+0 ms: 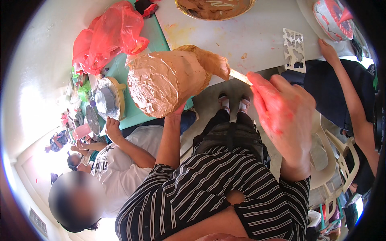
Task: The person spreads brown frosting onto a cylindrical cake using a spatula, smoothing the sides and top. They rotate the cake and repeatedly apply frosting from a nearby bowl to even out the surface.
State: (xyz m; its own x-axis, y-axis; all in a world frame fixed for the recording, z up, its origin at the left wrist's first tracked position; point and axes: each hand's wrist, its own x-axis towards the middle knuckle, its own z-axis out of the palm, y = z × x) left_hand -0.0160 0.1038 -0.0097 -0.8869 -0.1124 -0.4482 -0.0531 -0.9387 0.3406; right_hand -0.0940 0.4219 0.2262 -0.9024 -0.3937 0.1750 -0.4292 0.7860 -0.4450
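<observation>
A round cake [153, 84] coated in light brown frosting is tilted on its side, its rough-textured top turned towards me. My left hand [178, 111] supports it from below; the cake hides most of the fingers. My right hand [280, 105], stained red, grips the pale handle of a spatula [239, 76]. Its blade end meets a thick brown band of frosting [212, 62] at the cake's far side; whether the blade lies under that band I cannot tell. Beyond, a round pan or bowl [217, 9] holds brown frosting with pale streaks.
A red plastic bag [111, 36] lies on the green table at left, near a small grey cake [105, 101] on a foil board. A white butterfly cutout sheet [294, 49] overhangs the white table's edge. A decorated cake [331, 21] stands far right. People work on both sides; chairs stand behind right.
</observation>
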